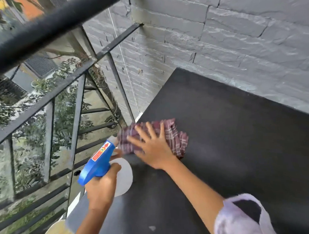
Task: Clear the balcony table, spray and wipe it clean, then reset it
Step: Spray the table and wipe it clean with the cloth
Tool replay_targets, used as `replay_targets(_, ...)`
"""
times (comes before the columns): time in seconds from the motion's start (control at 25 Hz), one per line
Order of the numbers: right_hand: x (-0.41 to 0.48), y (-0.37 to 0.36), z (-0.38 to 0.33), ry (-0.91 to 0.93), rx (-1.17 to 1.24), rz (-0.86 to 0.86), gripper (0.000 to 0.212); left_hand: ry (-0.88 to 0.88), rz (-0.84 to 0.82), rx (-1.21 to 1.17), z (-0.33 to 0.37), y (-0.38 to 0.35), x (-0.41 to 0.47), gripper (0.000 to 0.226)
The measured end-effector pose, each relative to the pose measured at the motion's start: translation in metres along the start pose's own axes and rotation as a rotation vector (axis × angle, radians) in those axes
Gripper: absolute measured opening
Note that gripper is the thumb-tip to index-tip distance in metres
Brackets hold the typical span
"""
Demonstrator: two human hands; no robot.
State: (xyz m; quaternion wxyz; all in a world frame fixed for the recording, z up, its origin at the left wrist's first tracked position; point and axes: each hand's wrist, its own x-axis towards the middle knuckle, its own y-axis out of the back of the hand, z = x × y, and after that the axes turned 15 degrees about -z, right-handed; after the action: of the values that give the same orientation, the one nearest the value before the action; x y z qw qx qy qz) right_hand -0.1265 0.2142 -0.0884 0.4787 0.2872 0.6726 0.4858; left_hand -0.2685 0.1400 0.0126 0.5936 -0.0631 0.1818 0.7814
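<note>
Pressing down on the plaid cloth, the right hand lies flat with its fingers spread wide across the fabric, near the left edge of the dark table, on the side away from the grey brick wall. The cloth is maroon with pale stripes and lies bunched under the palm. It looks soft, light and limp, so it will probably glide over the smooth tabletop only while weight bears on it from above. A flat palm on the middle of the bundle seems the sound way to drive it. Its loose folds trail toward the table's centre and could tuck under on a change of direction. The left hand is curled round the neck of the spray bottle, above the table's left edge and nearer the person than the cloth, with the nozzle aimed toward the cloth. The blue plastic trigger head looks stiff and offers a firm hold; whether a finger sits on the trigger I cannot tell. The bottle's white body is opaque, so the amount of liquid inside is hidden; judging by the easy one-handed hold, it is not heavy. Beyond the table's left edge runs the black metal railing
</note>
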Motion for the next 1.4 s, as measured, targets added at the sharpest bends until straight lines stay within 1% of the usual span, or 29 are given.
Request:
replay_targets(0.08,-0.046,-0.026,-0.022,0.129,-0.074,0.006,0.056,0.004,-0.002,-0.008,-0.006,0.019,-0.006,0.018)
replay_targets(0.12,-0.070,-0.039,-0.018,0.126,-0.086,0.037,0.057,0.006,-0.012,-0.012,-0.010,0.026,-0.010,0.019)
replay_targets(0.16,-0.092,-0.047,-0.005,0.067,-0.075,0.069,0.057,0.014,-0.019,-0.012,-0.014,0.034,-0.014,0.020)
replay_targets(0.2,-0.111,-0.052,0.010,-0.057,-0.054,0.104,0.056,0.018,-0.019,-0.012,-0.018,0.041,-0.019,0.019)
replay_targets(0.24,-0.123,-0.053,0.026,-0.221,-0.001,0.116,0.054,0.021,-0.016,-0.019,-0.022,0.049,-0.024,0.017)
replay_targets(0.28,-0.128,-0.050,0.041,-0.397,0.079,0.110,0.051,0.026,-0.014,-0.027,-0.026,0.057,-0.029,0.016)
replay_targets(0.32,-0.126,-0.044,0.051,-0.559,0.187,0.066,0.050,0.035,-0.024,-0.031,-0.029,0.063,-0.035,0.016)
replay_targets(0.36,-0.117,-0.038,0.053,-0.680,0.269,0.048,0.051,0.040,-0.035,-0.030,-0.033,0.069,-0.039,0.017)
replay_targets(0.4,-0.106,-0.034,0.045,-0.745,0.304,0.036,0.051,0.046,-0.036,-0.031,-0.036,0.075,-0.045,0.017)
replay_targets(0.44,-0.098,-0.031,0.030,-0.743,0.316,0.025,0.052,0.054,-0.025,-0.035,-0.039,0.080,-0.051,0.018)
replay_targets(0.48,-0.092,-0.031,0.010,-0.682,0.310,0.016,0.052,0.065,-0.016,-0.042,-0.042,0.084,-0.054,0.018)
replay_targets(0.56,-0.102,-0.043,-0.045,-0.463,0.218,0.012,0.053,0.080,-0.020,-0.045,-0.047,0.094,-0.062,0.020)
replay_targets(0.68,-0.158,-0.076,-0.124,-0.162,0.059,-0.001,0.058,0.064,-0.044,-0.035,-0.057,0.111,-0.071,0.025)
replay_targets(0.76,-0.202,-0.101,-0.146,-0.078,-0.002,0.028,0.062,0.066,-0.044,-0.041,-0.063,0.124,-0.077,0.030)
replay_targets(0.84,-0.234,-0.112,-0.139,-0.141,-0.006,0.032,0.062,0.086,-0.039,-0.049,-0.068,0.135,-0.083,0.026)
replay_targets(0.92,-0.227,-0.101,-0.115,-0.323,0.075,0.056,0.056,0.098,-0.018,-0.052,-0.072,0.147,-0.088,0.022)
replay_targets(1.04,-0.153,-0.061,-0.086,-0.577,0.279,0.041,0.052,0.089,0.011,-0.063,-0.080,0.161,-0.095,0.025)
replay_targets(1.08,-0.120,-0.047,-0.083,-0.617,0.319,0.033,0.052,0.086,0.027,-0.066,-0.082,0.166,-0.098,0.025)
replay_targets(1.16,-0.064,-0.024,-0.093,-0.594,0.331,0.011,0.053,0.077,0.058,-0.073,-0.086,0.172,-0.101,0.022)
replay_targets(1.2,-0.045,-0.018,-0.105,-0.532,0.297,0.005,0.054,0.080,0.073,-0.075,-0.088,0.175,-0.103,0.020)
replay_targets(1.28,-0.028,-0.018,-0.142,-0.309,0.170,-0.006,0.055,0.084,0.088,-0.077,-0.090,0.179,-0.105,0.018)
replay_targets(1.36,-0.044,-0.029,-0.183,-0.053,0.013,-0.025,0.055,0.073,0.084,-0.075,-0.089,0.181,-0.107,0.018)
replay_targets(1.4,-0.060,-0.036,-0.200,0.041,-0.041,-0.035,0.056,0.063,0.080,-0.072,-0.089,0.183,-0.108,0.018)
